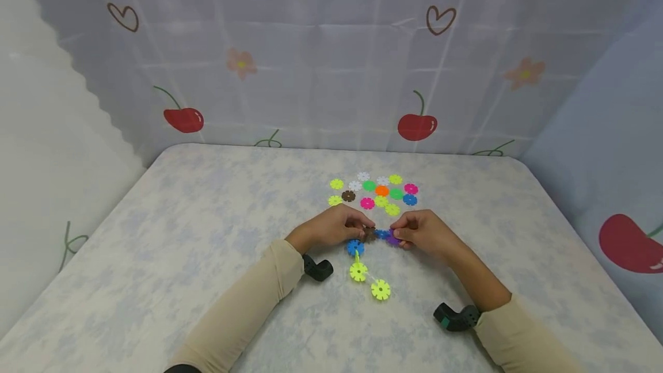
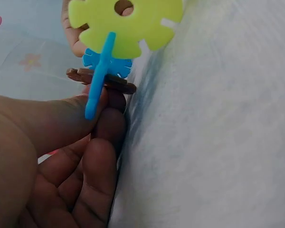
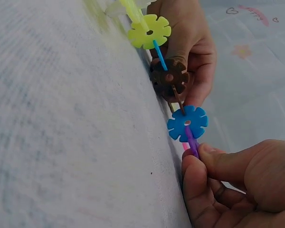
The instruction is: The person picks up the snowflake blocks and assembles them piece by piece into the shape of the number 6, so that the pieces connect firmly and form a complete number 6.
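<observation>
A chain of slotted plastic snowflake discs [image 1: 369, 258] lies on the cloth-covered table. It runs from two yellow-green discs [image 1: 380, 289] through a blue disc [image 1: 355, 247] and a brown disc [image 1: 369, 235] to another blue disc [image 1: 382, 233] and a purple disc [image 1: 393, 239]. My left hand [image 1: 362, 228] pinches the chain at the brown disc [image 2: 102, 80] and the edge-on blue disc [image 2: 97, 90]. My right hand [image 1: 396, 233] pinches the purple disc [image 3: 192, 145] at the chain's end, just past the blue disc [image 3: 187, 123]. The hands nearly touch.
Several loose discs [image 1: 373, 191] in mixed colours lie in a cluster just beyond the hands. The table [image 1: 181, 246] has a pale mottled cloth. Cherry-printed curtains [image 1: 331, 62] close off the back and both sides. Black wrist mounts [image 1: 317, 268] rest near the table.
</observation>
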A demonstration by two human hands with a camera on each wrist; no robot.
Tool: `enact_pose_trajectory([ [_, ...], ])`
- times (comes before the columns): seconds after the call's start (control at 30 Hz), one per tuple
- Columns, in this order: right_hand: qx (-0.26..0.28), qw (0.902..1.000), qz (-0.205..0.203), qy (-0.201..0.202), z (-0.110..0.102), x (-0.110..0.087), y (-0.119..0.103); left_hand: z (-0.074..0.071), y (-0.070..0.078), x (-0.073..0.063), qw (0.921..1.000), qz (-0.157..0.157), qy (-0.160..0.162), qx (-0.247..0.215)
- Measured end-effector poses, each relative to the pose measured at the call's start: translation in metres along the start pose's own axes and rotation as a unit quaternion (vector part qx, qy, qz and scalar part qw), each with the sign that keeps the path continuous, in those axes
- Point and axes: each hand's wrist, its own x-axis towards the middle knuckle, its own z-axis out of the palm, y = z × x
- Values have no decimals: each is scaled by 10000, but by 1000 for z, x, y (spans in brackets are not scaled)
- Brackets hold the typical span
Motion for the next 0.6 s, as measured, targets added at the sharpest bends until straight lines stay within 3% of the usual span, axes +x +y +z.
enact_pose_trajectory([
  [0.17, -77, 9997, -211, -39, -1, 1, 1, -3, -1, 1, 9996, 146, -230, -40],
  [0.3, -515, 9976, -432, 148, -2, 4, 2, -5, 0, -1, 9994, 146, -314, -94],
  [0.4, -1325, 9881, -637, 443, -3, 5, 4, -5, 0, -2, 9992, 80, -360, -146],
  [0.5, -2109, 9720, -868, 571, -7, 4, 6, -6, -1, -2, 9991, 11, -376, -205],
  [0.6, -2425, 9634, -1039, 469, -11, 3, 4, -9, -5, -2, 9985, -88, -335, -416],
])
